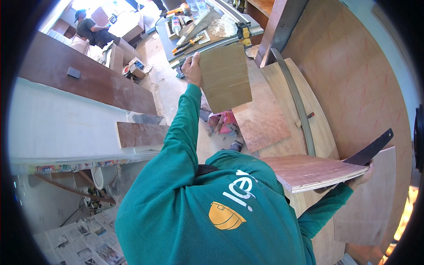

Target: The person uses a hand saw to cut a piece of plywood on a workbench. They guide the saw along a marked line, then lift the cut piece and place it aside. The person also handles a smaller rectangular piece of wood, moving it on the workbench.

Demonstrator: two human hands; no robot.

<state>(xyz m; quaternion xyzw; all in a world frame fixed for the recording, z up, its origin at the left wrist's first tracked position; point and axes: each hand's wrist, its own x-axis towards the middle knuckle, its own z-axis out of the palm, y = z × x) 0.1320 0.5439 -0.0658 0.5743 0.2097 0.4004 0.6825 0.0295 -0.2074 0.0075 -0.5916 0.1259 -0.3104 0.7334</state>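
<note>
My left hand (pixel 192 70) is stretched forward and closed on the left edge of a flat olive-brown rectangular sheet (pixel 225 78), held up in front of me. Whether it is cardboard or thin board, I cannot tell. On the right, my right hand (pixel 364 175) is closed around the outer end of a reddish plywood piece (pixel 316 170), which appears layered at its edge. A hand saw (pixel 370 148) with a dark blade sticks up beside that hand, over the plywood's end. The saw's handle is hidden, and my right fingers are partly behind the board.
A worktable (pixel 165 42) ahead carries pliers (pixel 187 45), a sealant tube (pixel 176 25) and a clamp (pixel 244 33). Plywood sheets (pixel 318 119) and a long grey strip (pixel 295 90) lie to the right. A pink bag (pixel 227 119) is on the floor. A person (pixel 90 28) sits far left.
</note>
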